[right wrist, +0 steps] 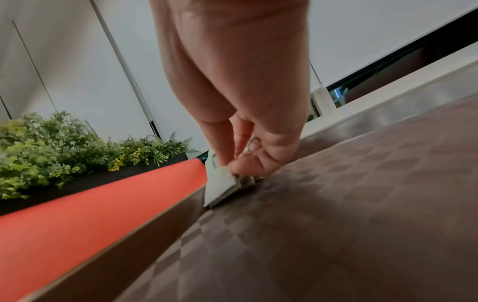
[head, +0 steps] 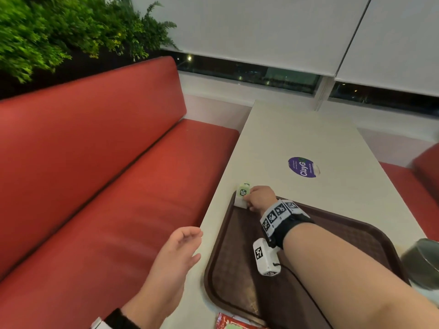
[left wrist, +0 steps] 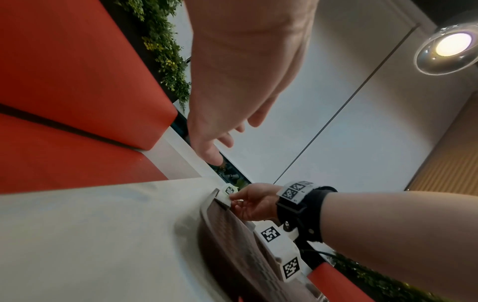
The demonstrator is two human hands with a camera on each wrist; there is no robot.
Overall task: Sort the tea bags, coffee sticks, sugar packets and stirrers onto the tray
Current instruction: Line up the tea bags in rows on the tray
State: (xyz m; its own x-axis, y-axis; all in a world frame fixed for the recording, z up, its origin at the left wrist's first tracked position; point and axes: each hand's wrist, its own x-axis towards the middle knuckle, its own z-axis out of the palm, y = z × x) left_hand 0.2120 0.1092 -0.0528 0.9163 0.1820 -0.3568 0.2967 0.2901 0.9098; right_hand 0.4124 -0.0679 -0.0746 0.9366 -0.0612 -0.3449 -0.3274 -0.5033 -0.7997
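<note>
A dark brown tray (head: 332,236) lies on the white table. At its far left corner my right hand (head: 257,198) pinches a small stack of white tea bags with green tags (head: 242,197), stood against the tray's rim. In the right wrist view the fingers (right wrist: 225,147) and thumb hold the tea bags (right wrist: 220,186) on the tray floor (right wrist: 336,224). The left wrist view shows the same tea bags (left wrist: 227,194) at the tray's corner (left wrist: 214,206). My left hand (head: 180,250) hovers empty beside the table's left edge, fingers relaxed.
A red packet (head: 234,322) lies at the table's near edge. A metal container (head: 422,262) stands to the right of the tray. A purple sticker (head: 301,166) marks the table (head: 308,129). A red bench (head: 107,174) runs along the left, with plants (head: 59,32) behind it.
</note>
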